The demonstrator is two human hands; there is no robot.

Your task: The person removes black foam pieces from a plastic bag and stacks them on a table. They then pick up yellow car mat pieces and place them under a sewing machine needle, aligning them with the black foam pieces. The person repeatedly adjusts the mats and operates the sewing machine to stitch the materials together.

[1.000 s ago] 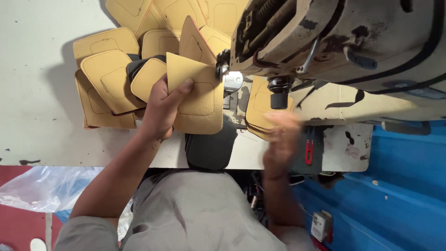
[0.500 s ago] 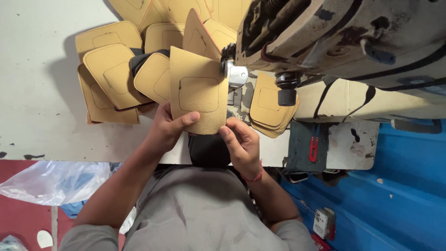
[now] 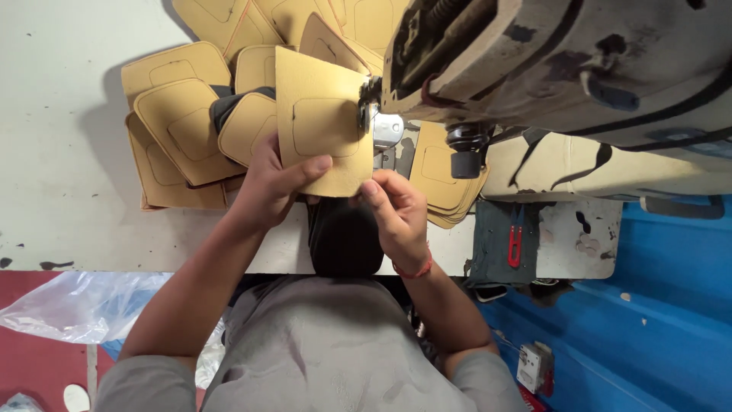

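A tan leather-like panel (image 3: 320,122) with a stitched rounded-square outline is held up in front of the sewing machine's needle area (image 3: 370,114). My left hand (image 3: 273,183) grips its lower left edge, thumb across the face. My right hand (image 3: 396,210) pinches its lower right corner. A dark piece (image 3: 343,240) hangs below the panel, over the table's front edge.
Several more tan panels lie in a heap (image 3: 183,130) at the left and back of the white table (image 3: 61,152). Another stack (image 3: 442,183) sits under the sewing machine head (image 3: 564,69). Red thread snips (image 3: 515,244) lie on a grey pad. A clear plastic bag (image 3: 69,309) is on the floor.
My right hand came from the stack under the machine to the panel's lower right corner. The panel rose and stands flatter toward the camera, close to the needle.
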